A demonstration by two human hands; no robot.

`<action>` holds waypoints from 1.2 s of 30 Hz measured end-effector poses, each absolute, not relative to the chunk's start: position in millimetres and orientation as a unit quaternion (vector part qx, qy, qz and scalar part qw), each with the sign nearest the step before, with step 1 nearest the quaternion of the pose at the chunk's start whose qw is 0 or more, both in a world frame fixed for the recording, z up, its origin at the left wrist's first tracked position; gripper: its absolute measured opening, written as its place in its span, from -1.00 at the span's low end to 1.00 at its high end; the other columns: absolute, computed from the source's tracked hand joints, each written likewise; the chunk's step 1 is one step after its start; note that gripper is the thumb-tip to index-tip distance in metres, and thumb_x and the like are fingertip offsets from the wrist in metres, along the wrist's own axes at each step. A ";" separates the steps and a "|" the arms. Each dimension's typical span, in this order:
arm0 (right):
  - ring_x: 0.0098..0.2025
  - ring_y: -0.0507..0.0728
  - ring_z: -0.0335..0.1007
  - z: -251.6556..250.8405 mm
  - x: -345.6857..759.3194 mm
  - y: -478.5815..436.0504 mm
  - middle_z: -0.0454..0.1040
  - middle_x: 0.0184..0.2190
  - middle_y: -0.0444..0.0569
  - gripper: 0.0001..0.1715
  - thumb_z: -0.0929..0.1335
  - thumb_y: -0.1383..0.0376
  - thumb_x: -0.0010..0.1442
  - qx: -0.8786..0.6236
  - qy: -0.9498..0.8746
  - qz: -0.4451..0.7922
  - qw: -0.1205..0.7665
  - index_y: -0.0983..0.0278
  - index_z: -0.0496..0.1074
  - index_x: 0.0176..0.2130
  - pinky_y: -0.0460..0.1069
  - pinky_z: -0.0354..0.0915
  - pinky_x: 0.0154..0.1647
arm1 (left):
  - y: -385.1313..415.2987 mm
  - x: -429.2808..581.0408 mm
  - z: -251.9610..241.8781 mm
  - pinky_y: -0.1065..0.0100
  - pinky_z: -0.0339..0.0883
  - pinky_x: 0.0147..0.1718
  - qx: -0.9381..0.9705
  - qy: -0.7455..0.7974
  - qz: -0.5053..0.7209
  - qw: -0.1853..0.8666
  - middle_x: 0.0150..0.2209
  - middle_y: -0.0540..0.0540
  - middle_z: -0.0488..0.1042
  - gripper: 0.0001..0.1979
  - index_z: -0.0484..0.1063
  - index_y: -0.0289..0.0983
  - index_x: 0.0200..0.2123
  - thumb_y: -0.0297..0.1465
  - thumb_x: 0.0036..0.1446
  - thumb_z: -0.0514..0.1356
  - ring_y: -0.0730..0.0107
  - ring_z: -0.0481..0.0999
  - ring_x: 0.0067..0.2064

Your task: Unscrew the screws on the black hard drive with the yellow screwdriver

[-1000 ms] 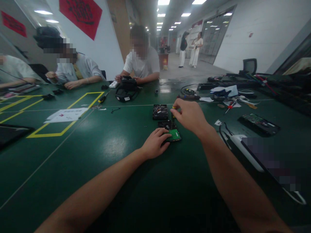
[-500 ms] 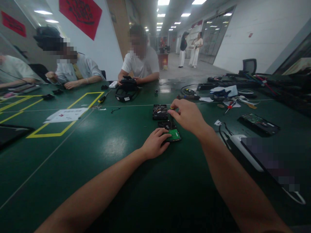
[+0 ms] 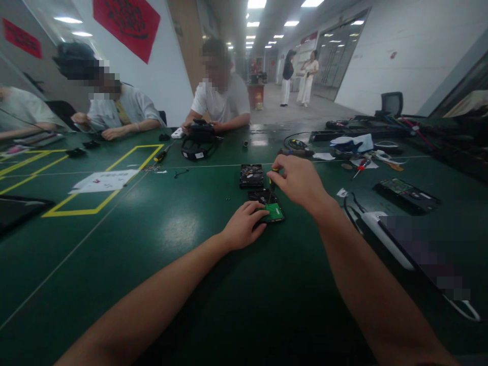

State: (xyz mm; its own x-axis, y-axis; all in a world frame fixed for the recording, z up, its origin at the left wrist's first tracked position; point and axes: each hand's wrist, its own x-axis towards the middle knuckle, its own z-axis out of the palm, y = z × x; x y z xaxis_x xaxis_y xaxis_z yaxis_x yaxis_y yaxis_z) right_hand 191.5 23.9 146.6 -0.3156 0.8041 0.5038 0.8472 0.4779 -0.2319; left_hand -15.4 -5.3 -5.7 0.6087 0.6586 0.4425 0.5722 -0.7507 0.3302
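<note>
A hard drive [image 3: 275,211] with a green circuit board lies on the dark green table. My left hand [image 3: 245,226] grips it from the left, fingers over its top and thumb along the near side. In my right hand [image 3: 299,179], a small yellow-and-black screwdriver [image 3: 271,180] is pinched at the handle. Its shaft points down onto the drive; whether the tip sits in a screw is too small to tell. Just beyond lies a second hard drive [image 3: 251,176], dark, with its underside up.
To the right are another drive [image 3: 407,195], a silver device with a cable [image 3: 385,239] and a red-handled screwdriver [image 3: 362,166]. A power screwdriver [image 3: 295,152] lies behind my right hand. White paper [image 3: 102,181] lies left. A person [image 3: 221,96] sits opposite, holding a dark device.
My right hand has shifted slightly right, and more of the screwdriver's yellow handle shows, now more upright. My left hand and the drive have stayed in place.
</note>
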 end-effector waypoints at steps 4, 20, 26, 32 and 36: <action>-0.22 0.18 0.47 147.9 195.0 25.5 0.61 -0.22 0.01 -0.94 0.41 0.28 0.32 -0.505 -0.813 -0.042 0.285 0.22 0.52 -0.23 0.07 0.25 -0.11 | -5.2 -15.9 -6.0 -0.19 0.37 0.29 0.893 0.343 0.280 0.077 0.23 -0.25 0.42 -0.58 0.44 -0.17 0.24 -0.34 0.34 0.25 -0.07 0.36 0.31; -0.17 0.22 0.51 147.5 191.8 24.1 0.64 -0.18 0.03 -0.94 0.40 0.29 0.34 -0.512 -0.811 -0.037 0.282 0.20 0.52 -0.17 0.10 0.30 -0.08 | -5.5 -15.8 -5.3 -0.20 0.36 0.29 0.894 0.346 0.274 0.079 0.24 -0.26 0.42 -0.57 0.43 -0.18 0.25 -0.34 0.34 0.26 -0.08 0.35 0.31; -0.25 0.19 0.51 148.6 189.4 21.3 0.66 -0.18 0.03 -0.89 0.37 0.33 0.34 -0.504 -0.816 -0.026 0.282 0.22 0.53 -0.15 0.09 0.30 -0.11 | -5.4 -15.0 -4.3 -0.21 0.37 0.28 0.893 0.346 0.275 0.087 0.24 -0.24 0.42 -0.57 0.43 -0.15 0.25 -0.34 0.34 0.25 -0.08 0.35 0.31; -0.25 0.20 0.52 144.6 190.7 25.0 0.66 -0.17 0.07 -0.89 0.41 0.29 0.33 -0.522 -0.801 -0.039 0.289 0.24 0.53 -0.14 0.10 0.30 -0.11 | -5.7 -15.3 -5.0 -0.19 0.36 0.30 0.893 0.347 0.275 0.082 0.24 -0.25 0.42 -0.58 0.44 -0.18 0.24 -0.34 0.34 0.26 -0.07 0.35 0.31; -0.22 0.20 0.53 143.1 192.6 27.3 0.65 -0.20 0.05 -0.89 0.41 0.23 0.34 -0.517 -0.802 -0.034 0.298 0.22 0.53 -0.18 0.10 0.30 -0.11 | -5.0 -15.7 -6.1 -0.20 0.36 0.29 0.893 0.347 0.277 0.080 0.23 -0.25 0.42 -0.57 0.43 -0.17 0.25 -0.34 0.34 0.26 -0.08 0.35 0.31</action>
